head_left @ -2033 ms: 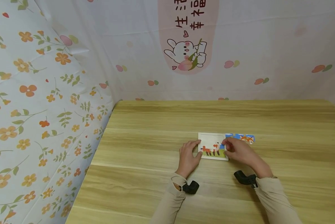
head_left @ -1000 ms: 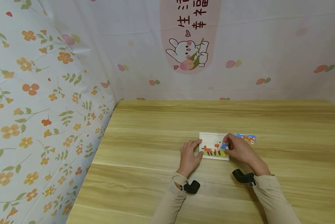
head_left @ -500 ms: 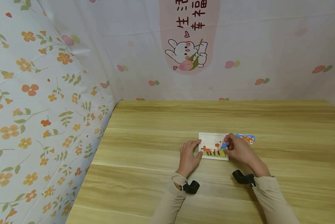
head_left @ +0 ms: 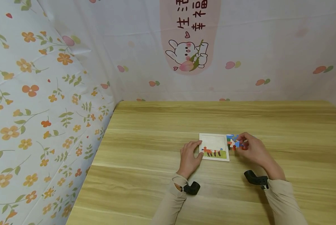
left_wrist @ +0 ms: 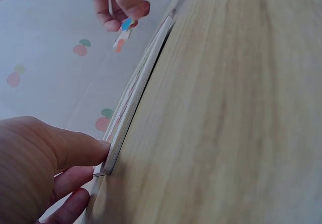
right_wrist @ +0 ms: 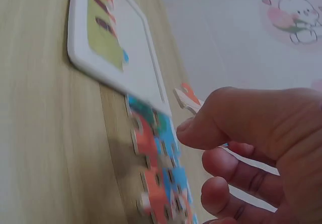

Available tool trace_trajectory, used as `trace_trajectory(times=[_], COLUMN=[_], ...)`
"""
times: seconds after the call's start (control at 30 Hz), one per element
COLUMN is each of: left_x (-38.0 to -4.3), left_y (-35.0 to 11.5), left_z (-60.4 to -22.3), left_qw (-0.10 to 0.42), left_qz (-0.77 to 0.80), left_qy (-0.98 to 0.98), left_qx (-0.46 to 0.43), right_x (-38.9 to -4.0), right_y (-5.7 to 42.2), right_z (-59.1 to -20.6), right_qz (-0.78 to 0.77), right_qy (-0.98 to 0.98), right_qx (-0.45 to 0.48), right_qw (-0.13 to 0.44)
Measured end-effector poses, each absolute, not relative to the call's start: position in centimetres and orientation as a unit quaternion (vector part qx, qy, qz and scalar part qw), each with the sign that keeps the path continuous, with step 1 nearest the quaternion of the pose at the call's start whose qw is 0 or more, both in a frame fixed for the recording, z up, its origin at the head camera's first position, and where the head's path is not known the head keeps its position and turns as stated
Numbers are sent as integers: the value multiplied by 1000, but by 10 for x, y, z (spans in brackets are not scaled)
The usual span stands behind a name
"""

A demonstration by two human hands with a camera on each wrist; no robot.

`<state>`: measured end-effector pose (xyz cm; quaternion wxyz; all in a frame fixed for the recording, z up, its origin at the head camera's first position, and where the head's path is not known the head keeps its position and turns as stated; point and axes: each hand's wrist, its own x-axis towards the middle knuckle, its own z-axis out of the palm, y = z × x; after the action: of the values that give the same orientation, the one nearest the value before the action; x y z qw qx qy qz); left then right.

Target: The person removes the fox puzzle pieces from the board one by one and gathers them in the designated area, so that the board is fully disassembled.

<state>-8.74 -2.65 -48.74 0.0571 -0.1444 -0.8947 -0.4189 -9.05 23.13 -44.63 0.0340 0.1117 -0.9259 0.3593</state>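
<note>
A white-rimmed puzzle board lies on the table, its near strip filled with green and orange striped pieces and its upper part bare. My left hand holds the board at its left edge; the left wrist view shows the thumb against the rim near a corner. Off the board's right side, my right hand pinches a small white and orange puzzle piece between thumb and fingers. That piece is raised above the surface. Beneath this hand lie more puzzle pieces, partly hidden in the head view.
The wooden table stretches out around the board. A white patterned cloth hangs behind it, and a flowered cloth runs along the left. A black wrist mount sits on the left wrist, another on the right.
My right hand has moved right, off the board, taking the puzzle piece from above the filled strip. More of the loose pieces' left end shows now. The left hand stays in place.
</note>
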Motion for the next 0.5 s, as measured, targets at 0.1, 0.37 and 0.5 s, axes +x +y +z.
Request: trace_trajectory(times=[0.1,0.37,0.5], left_x=[-87,-87,-87], left_y=[-26,-26,-26], left_z=[-487,-487,-488], left_qw=[58,61,62], left_qz=[-419,-418,-416], left_qy=[-894,-894,-895], left_qx=[-145,-147,-147], right_x=[-88,-82,-80], right_y=[241,262,273], right_z=[-446,-446,-447], right_qz=[354,357,357], right_qy=[-929,-929,-930], right_qx=[103,91,87], right_qw=[31,28,28])
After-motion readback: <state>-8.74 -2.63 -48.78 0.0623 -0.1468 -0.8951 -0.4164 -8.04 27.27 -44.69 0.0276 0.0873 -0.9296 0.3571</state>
